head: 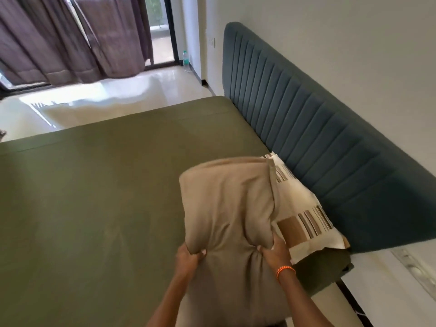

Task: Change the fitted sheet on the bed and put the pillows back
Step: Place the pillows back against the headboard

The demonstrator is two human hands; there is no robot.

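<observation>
We hold a beige pillow (226,208) over the olive fitted sheet (94,197), its long axis running from us toward the blue headboard (318,142). Our left hand (188,257) and right hand (273,252) pinch its near edge, fingers curled into the fabric. A striped pillow (304,215) lies against the headboard.

White wall (330,31), teal channelled headboard (318,138), glossy pale floor (106,100), mauve curtains (70,38) against daylit glass door (158,29).
</observation>
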